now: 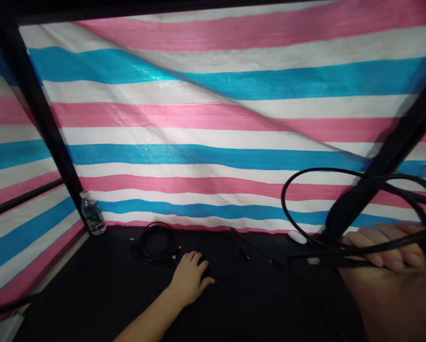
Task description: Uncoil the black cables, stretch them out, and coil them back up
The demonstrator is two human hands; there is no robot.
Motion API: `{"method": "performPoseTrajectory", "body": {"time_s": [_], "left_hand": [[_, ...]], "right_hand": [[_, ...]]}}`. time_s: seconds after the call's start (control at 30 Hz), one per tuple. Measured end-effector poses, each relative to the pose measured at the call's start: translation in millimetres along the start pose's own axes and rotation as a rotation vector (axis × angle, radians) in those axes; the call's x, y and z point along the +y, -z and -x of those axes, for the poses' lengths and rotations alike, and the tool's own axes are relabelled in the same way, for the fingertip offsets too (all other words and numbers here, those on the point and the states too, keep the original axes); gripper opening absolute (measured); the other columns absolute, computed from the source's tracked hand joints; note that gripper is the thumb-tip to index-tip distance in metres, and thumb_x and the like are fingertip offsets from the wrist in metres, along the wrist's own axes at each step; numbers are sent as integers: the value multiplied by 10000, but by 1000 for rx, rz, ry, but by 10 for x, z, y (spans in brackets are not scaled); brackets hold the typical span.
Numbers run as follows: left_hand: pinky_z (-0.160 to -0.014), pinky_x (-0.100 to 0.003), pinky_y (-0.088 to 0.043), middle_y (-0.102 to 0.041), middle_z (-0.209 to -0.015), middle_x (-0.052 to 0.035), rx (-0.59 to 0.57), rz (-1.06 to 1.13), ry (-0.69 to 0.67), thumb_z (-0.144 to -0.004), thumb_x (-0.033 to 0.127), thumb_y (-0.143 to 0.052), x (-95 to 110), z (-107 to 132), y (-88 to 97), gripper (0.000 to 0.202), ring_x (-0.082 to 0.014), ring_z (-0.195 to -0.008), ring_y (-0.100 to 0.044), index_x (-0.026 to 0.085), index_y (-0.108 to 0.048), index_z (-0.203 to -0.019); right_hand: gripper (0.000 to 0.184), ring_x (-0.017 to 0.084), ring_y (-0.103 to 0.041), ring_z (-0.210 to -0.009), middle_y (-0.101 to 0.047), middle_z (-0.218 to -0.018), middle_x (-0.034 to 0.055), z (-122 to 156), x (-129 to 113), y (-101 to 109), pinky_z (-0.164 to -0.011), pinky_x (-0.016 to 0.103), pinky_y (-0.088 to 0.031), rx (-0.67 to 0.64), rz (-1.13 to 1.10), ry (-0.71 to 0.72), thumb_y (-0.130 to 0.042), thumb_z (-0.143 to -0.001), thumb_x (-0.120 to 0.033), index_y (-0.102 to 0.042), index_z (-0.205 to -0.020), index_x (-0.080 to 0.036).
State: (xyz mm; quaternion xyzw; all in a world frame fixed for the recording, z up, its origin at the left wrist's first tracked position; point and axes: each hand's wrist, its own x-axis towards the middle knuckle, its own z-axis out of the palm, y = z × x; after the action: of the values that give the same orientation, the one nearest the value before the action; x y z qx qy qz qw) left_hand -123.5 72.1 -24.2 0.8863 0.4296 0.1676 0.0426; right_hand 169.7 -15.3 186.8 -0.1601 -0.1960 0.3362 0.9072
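Observation:
My right hand (391, 254) is raised close to the camera at the right, its fingers wrapped round a looped black cable (298, 183) that arcs up in front of the striped tarp. My left hand (190, 278) rests palm down on the black table surface (102, 289), fingers curled, apparently on a dark cable that is hard to make out. A coiled black cable (156, 242) lies just left of that hand.
A small water bottle (92, 213) stands at the back left corner beside a black frame post (38, 104). A white oval object (297, 237) lies near the back edge. A pink, white and blue striped tarp (205, 118) walls in the table.

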Motion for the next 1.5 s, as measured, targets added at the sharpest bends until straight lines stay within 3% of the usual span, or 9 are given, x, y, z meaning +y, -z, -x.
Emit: {"method": "performPoseTrajectory", "body": {"time_s": [0.27, 0.47, 0.63, 0.8, 0.93, 1.13, 1.3, 1.4, 1.5], "left_hand": [[-889, -439, -522, -628, -1134, -123, 65, -24, 133, -870, 515, -692, 96, -138, -31, 336, -297, -1010, -615, 207, -693, -1005], [-947, -502, -482, -617, -1167, -143, 94, 20, 163, -861, 472, -683, 120, -170, -55, 347, -342, -1071, -578, 189, -669, -1062], [-1004, -487, -465, -608, -1234, -135, 106, 104, 145, -830, 323, -667, 56, -133, -60, 485, -326, -1121, -564, 177, -577, -1284], [-1127, -480, -406, -518, -1414, -199, 140, 166, 132, -888, 259, -544, -7, -122, -75, 595, -324, -1302, -488, 106, -420, -1450], [-1140, -474, -420, -472, -1458, -215, 208, 274, 156, -908, 276, -532, -45, -145, -125, 581, -319, -1359, -462, 111, -407, -1451], [-1105, -465, -446, -508, -1386, -176, 224, 294, 183, -802, 33, -469, -89, -129, -159, 602, -287, -1286, -515, 148, -502, -1392], [-1039, -467, -475, -603, -1248, -115, 178, 279, 176, -797, 20, -479, -108, -109, -151, 519, -288, -1173, -556, 217, -673, -1236], [-1021, -451, -481, -622, -1191, -112, 163, 287, 195, -836, 17, -423, -124, -124, -140, 517, -269, -1122, -570, 205, -693, -1235], [-1040, -437, -471, -634, -1110, -101, 153, 306, 213, -876, 32, -387, -136, -147, -117, 500, -240, -1068, -589, 205, -714, -1212]], "right_hand": [[183, 68, -256, -486, -343, -544, -86, 29, 422, -203, -469, 182, -298, -96, 289, 44, -727, -818, -229, -574, -752, -152], [364, 103, -423, -604, -480, -660, -54, -4, 959, 229, -588, 247, -353, -274, 581, 44, -795, -798, -509, -615, -831, -193], [370, 157, -528, -735, -561, -740, -7, 120, 1222, 609, -717, 292, -423, -462, 990, -6, -604, -939, -556, -618, -812, -209], [318, 231, -626, -913, -667, -953, 59, 280, 1392, 953, -830, 353, -499, -710, 1168, -53, -573, -960, -509, -663, -1030, -213], [245, 238, -624, -1006, -658, -1035, 76, 413, 1431, 1160, -915, 388, -500, -989, 1298, -36, -499, -1015, -409, -663, -1052, -231], [220, 253, -590, -1139, -640, -1198, 61, 511, 1328, 1273, -1049, 487, -450, -1365, 1578, -103, -565, -977, -311, -680, -1164, -302], [332, 274, -538, -1234, -616, -1287, 85, 579, 1152, 1231, -1062, 490, -439, -1465, 1638, -44, -629, -926, -266, -645, -1256, -289], [269, 256, -560, -1158, -634, -1218, 96, 665, 1046, 1153, -1013, 453, -455, -1567, 1573, -12, -562, -977, -286, -641, -1233, -266], [299, 261, -590, -1013, -661, -1078, 86, 777, 1026, 1125, -913, 428, -483, -1710, 1573, -53, -714, -883, -394, -664, -1120, -219]]}}
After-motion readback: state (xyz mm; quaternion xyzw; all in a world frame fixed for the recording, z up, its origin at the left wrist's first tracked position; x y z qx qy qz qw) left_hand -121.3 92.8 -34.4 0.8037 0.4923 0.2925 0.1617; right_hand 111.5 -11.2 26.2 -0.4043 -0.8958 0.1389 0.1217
